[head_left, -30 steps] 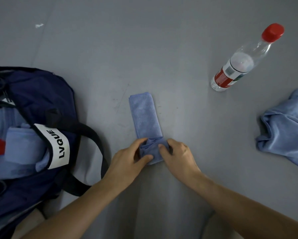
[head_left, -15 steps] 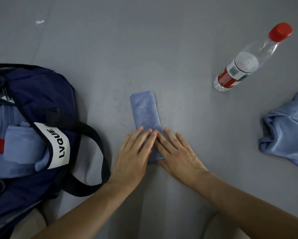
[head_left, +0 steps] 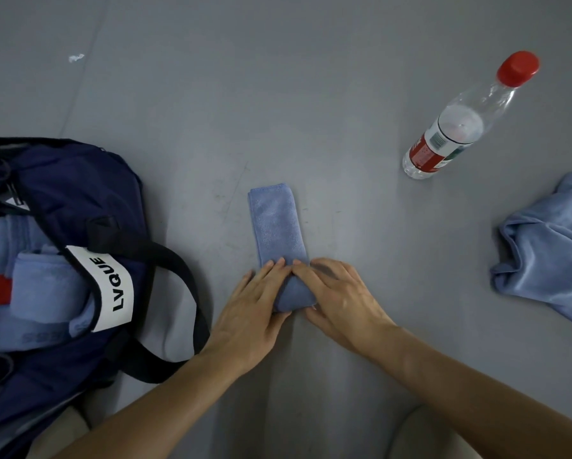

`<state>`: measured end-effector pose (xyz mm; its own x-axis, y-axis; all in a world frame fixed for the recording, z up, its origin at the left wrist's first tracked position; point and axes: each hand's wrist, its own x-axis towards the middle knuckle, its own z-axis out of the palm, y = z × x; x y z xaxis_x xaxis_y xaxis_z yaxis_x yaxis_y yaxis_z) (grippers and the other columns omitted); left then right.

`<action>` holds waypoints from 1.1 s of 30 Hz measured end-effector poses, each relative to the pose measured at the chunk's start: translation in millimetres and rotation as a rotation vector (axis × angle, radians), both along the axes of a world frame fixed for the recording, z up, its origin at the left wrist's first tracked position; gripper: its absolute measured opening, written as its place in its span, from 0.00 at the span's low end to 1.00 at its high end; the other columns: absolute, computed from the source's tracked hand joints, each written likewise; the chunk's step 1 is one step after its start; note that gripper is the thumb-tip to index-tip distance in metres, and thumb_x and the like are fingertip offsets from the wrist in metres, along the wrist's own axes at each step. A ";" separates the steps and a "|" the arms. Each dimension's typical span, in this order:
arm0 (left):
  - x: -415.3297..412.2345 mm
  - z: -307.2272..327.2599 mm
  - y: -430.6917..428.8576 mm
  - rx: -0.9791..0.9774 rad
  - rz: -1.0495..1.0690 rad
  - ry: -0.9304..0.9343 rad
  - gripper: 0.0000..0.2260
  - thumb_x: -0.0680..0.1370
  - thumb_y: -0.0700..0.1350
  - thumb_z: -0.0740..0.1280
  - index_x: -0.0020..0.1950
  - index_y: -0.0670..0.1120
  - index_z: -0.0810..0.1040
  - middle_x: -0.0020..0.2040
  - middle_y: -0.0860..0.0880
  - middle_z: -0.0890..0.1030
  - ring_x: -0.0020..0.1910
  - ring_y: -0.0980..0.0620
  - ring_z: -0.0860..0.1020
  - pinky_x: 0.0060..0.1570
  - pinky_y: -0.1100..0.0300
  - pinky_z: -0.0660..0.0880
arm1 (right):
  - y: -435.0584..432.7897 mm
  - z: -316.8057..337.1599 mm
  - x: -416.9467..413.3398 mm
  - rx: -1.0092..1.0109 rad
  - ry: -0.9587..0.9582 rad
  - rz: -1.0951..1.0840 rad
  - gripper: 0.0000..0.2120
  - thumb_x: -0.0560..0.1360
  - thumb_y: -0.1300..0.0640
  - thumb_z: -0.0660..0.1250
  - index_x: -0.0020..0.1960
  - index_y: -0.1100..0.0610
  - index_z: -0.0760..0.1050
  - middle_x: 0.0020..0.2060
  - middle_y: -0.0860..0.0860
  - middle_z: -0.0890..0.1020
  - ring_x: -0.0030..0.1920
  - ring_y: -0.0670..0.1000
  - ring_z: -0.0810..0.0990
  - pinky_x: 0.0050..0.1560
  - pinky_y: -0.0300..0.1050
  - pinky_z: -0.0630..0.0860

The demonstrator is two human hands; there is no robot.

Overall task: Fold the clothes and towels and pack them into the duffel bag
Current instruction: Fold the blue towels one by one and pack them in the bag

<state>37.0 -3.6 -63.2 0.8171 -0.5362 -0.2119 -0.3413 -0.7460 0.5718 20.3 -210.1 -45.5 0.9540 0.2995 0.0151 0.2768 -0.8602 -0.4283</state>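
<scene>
A left hand and right hand clasp the rolled near end of a narrow blue microfibre towel running straight ahead.

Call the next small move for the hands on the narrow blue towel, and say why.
Probably roll the bundle forward, away from the body. The left hand and right hand wrap the rolled near end of the blue towel, while most of its strip lies flat and unrolled on the floor beyond them.
</scene>
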 end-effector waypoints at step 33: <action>27.3 0.1 8.5 0.231 -0.275 -0.179 0.42 0.79 0.69 0.53 0.83 0.46 0.41 0.83 0.51 0.45 0.81 0.51 0.42 0.79 0.48 0.45 | -0.5 -8.4 8.3 -0.159 0.147 0.068 0.42 0.74 0.35 0.66 0.79 0.57 0.60 0.78 0.51 0.64 0.77 0.60 0.62 0.75 0.58 0.63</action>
